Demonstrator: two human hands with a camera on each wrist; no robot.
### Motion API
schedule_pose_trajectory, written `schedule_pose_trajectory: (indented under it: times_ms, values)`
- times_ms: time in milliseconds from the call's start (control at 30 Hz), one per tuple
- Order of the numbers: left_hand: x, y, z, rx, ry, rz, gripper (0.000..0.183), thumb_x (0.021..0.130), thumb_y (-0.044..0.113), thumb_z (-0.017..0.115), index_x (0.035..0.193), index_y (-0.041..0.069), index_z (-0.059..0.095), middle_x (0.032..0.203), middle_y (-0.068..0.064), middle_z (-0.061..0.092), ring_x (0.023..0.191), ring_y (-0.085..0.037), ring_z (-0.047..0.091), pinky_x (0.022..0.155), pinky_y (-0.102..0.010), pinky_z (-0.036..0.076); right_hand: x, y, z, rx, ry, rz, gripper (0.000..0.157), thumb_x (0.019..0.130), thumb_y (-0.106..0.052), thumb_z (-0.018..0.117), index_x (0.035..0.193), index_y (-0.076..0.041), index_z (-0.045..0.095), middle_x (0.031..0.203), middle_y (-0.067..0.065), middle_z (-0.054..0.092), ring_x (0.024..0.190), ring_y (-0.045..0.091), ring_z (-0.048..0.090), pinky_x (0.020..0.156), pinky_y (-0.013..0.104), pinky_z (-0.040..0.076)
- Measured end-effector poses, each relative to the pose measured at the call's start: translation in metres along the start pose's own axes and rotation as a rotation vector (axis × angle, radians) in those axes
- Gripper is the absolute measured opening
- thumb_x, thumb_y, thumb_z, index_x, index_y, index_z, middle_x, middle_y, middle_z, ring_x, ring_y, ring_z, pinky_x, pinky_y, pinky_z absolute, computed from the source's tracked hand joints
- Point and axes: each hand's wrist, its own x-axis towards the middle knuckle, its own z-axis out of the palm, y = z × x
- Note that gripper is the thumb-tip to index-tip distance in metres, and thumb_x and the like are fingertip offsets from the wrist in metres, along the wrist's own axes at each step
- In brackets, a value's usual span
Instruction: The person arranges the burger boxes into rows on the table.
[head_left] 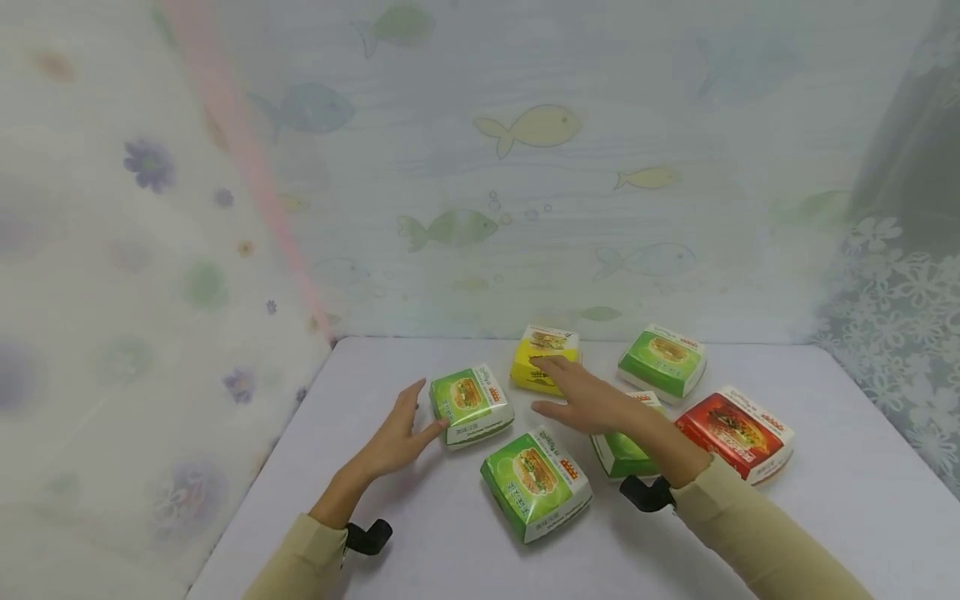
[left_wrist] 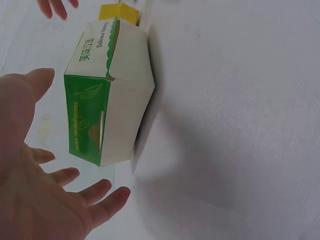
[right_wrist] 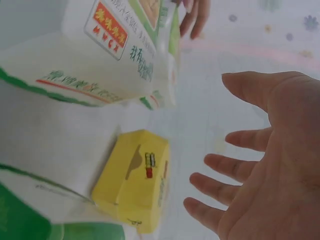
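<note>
My left hand (head_left: 396, 435) is spread beside a green and white burger box (head_left: 468, 404) at the left of the group. In the left wrist view its fingers and thumb are apart around the end of that box (left_wrist: 95, 110), with a gap between. My right hand (head_left: 588, 396) reaches over the table with fingers extended and nothing held. It overlaps the yellow burger box (head_left: 534, 367) and partly hides another green box (head_left: 626, 454) in the head view. The right wrist view shows the yellow box (right_wrist: 135, 180) in front of the fingers.
Nearest me lies a green burger box (head_left: 534, 483). A red burger box (head_left: 738, 433) sits at the right, and another green box (head_left: 663, 362) at the back right. The white table (head_left: 420, 558) ends at a fish-printed curtain (head_left: 555, 208).
</note>
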Motion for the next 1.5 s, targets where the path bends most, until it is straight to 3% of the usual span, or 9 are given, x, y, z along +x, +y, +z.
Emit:
schedule_pose_trajectory:
  times_ms: [200, 533, 833, 1100, 1500]
  values:
    - [0.006, -0.005, 0.003, -0.054, -0.002, -0.040, 0.093, 0.100, 0.047, 0.064, 0.163, 0.004, 0.011, 0.167, -0.025, 0.016, 0.145, -0.048, 0.034, 0.111, -0.060, 0.040, 0.015, -0.006, 0.001, 0.052, -0.035, -0.017, 0.069, 0.105, -0.033, 0.058, 0.160, -0.003, 0.029, 0.165, 0.024, 0.025, 0.151, 0.042, 0.025, 0.120, 0.060, 0.026]
    - [0.011, -0.007, 0.001, -0.104, -0.018, -0.086, 0.095, 0.098, 0.047, 0.067, 0.164, 0.009, 0.010, 0.168, -0.020, 0.016, 0.145, -0.045, 0.035, 0.111, -0.058, 0.041, 0.041, -0.010, 0.006, 0.095, -0.068, -0.055, 0.066, 0.105, -0.027, 0.057, 0.158, 0.001, 0.030, 0.161, 0.024, 0.034, 0.151, 0.041, 0.028, 0.121, 0.057, 0.026]
    - [0.015, -0.008, 0.001, -0.111, -0.025, -0.079, 0.101, 0.095, 0.047, 0.071, 0.164, 0.008, 0.009, 0.167, -0.021, 0.018, 0.144, -0.047, 0.035, 0.110, -0.058, 0.043, 0.064, -0.016, 0.017, 0.119, -0.088, 0.007, 0.067, 0.103, -0.025, 0.060, 0.158, -0.001, 0.032, 0.160, 0.021, 0.036, 0.149, 0.038, 0.033, 0.120, 0.054, 0.031]
    - [0.019, -0.009, 0.002, -0.108, -0.042, -0.084, 0.102, 0.095, 0.047, 0.073, 0.164, 0.006, 0.010, 0.167, -0.021, 0.017, 0.144, -0.047, 0.036, 0.111, -0.056, 0.042, 0.081, -0.016, 0.028, 0.079, -0.125, 0.054, 0.066, 0.104, -0.028, 0.058, 0.160, -0.004, 0.030, 0.164, 0.018, 0.032, 0.152, 0.033, 0.028, 0.123, 0.049, 0.026]
    - [0.021, -0.012, 0.000, -0.150, -0.075, -0.100, 0.102, 0.094, 0.047, 0.073, 0.164, 0.008, 0.012, 0.167, -0.016, 0.022, 0.142, -0.042, 0.042, 0.109, -0.054, 0.045, 0.087, -0.012, 0.038, 0.175, -0.147, 0.100, 0.066, 0.105, -0.027, 0.059, 0.160, -0.004, 0.030, 0.158, 0.018, 0.042, 0.136, 0.032, 0.051, 0.116, 0.047, 0.039]
